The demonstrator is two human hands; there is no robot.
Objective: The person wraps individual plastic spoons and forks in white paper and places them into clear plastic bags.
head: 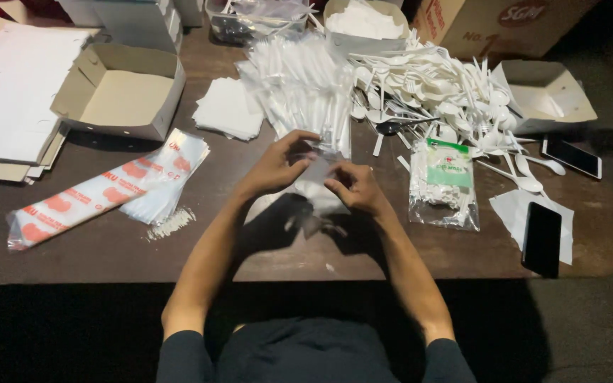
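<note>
Both my hands meet over the middle of the brown table [108,248]. My left hand [278,164] and my right hand [355,186] together pinch a small clear plastic sleeve [317,170] with something white inside; what it holds is too blurred to tell. Just behind my hands lies a heap of clear wrapped packets [303,85]. A pile of loose white plastic spoons and forks [427,92] spreads out to the right of it.
An open cardboard box [118,89] and a stack of flat white card [8,92] sit at left. Red-printed clear bags [101,191] lie near the front left. White napkins [227,108], a toothpick bag [445,184], two phones [542,237] [571,157] and another open box [544,96] surround them.
</note>
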